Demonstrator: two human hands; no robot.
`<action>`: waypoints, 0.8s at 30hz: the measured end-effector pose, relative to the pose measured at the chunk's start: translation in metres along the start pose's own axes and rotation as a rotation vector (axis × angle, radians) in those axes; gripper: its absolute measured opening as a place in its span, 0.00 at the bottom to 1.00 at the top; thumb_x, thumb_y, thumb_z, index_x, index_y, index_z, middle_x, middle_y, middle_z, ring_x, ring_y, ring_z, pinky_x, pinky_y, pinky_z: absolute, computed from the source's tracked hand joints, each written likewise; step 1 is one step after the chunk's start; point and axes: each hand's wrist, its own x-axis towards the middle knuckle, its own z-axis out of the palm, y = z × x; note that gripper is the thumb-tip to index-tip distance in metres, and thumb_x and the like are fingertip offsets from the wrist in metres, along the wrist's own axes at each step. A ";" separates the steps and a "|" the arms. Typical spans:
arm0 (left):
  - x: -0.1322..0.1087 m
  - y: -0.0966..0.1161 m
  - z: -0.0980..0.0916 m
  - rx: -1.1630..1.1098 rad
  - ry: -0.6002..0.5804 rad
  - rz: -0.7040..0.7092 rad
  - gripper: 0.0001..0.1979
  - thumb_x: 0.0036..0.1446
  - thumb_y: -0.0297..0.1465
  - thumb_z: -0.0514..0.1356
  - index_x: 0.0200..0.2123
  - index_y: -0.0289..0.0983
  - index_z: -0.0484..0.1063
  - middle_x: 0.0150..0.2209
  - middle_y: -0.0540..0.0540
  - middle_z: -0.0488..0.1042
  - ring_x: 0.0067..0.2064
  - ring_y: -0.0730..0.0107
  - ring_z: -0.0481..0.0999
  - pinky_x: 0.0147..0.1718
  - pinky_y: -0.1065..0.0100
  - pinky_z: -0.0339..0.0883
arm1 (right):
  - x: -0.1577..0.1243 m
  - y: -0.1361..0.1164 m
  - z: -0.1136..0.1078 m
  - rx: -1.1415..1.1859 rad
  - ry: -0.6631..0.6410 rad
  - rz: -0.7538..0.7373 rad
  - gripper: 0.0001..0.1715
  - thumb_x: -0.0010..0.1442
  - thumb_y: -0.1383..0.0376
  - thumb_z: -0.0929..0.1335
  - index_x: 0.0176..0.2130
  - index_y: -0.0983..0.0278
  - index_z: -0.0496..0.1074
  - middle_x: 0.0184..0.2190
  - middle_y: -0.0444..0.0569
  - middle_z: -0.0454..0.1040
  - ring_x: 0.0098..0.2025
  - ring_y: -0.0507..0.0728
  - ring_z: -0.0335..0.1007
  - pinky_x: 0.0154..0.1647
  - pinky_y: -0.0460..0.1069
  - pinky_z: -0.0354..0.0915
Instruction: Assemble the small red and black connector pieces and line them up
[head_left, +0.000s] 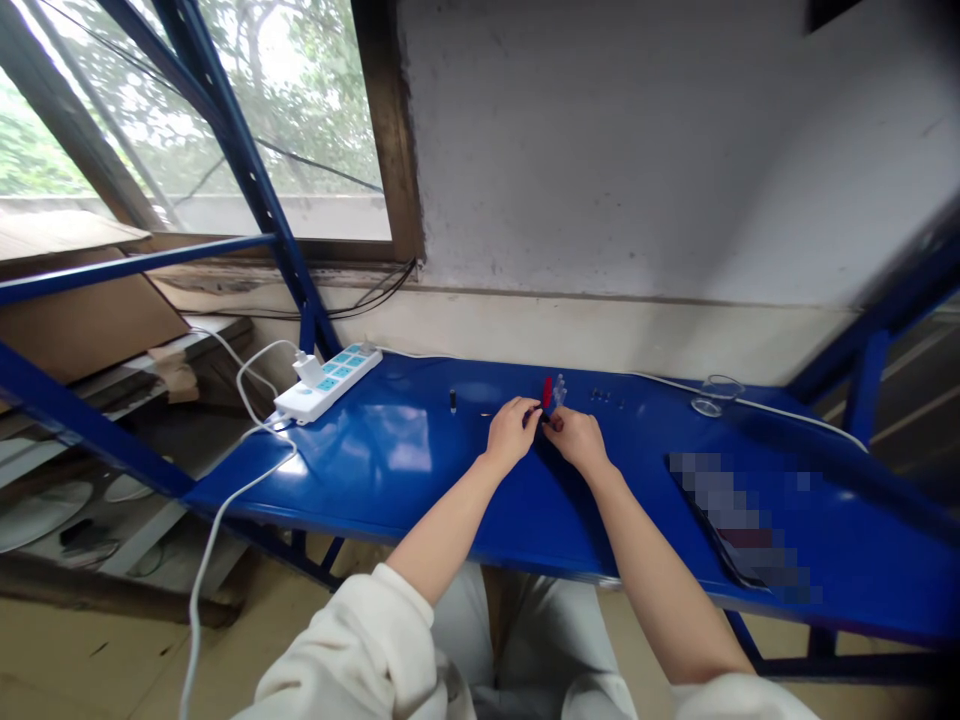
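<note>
My left hand [514, 432] and my right hand [577, 440] meet over the blue tabletop, fingers closed around small dark pieces whose kind I cannot make out. Just beyond the fingertips are a small red piece [547, 390] and several clear plastic pieces [559, 388]. To the left stands a small black cylinder with a pale lower end [453, 401]. A tiny slim piece [486, 414] lies close to my left hand. Several tiny dark parts [597, 396] are spread to the right of the clear pieces.
A white power strip [330, 385] with a plugged-in adapter sits at the table's left, its cable hanging over the edge. Clear round items [706, 406] lie at the back right, near a white cable. A blurred-out flat dark object [727, 520] lies front right. Blue frame posts [866, 390] flank the table.
</note>
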 end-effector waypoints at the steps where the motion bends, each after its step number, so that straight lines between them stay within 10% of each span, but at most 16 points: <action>1: 0.001 -0.001 0.001 -0.013 0.004 -0.010 0.10 0.57 0.30 0.51 0.39 0.37 0.69 0.36 0.46 0.71 0.35 0.72 0.69 0.39 0.68 0.65 | 0.000 0.000 0.001 -0.002 -0.001 -0.014 0.06 0.51 0.64 0.62 0.26 0.63 0.65 0.23 0.44 0.71 0.27 0.52 0.66 0.28 0.45 0.49; 24: 0.003 0.004 -0.015 -0.036 -0.173 -0.085 0.09 0.51 0.35 0.56 0.33 0.38 0.72 0.29 0.49 0.70 0.27 0.75 0.66 0.28 0.72 0.61 | 0.001 0.003 0.018 0.178 -0.006 -0.148 0.05 0.51 0.64 0.61 0.26 0.63 0.63 0.24 0.46 0.69 0.25 0.51 0.63 0.25 0.44 0.51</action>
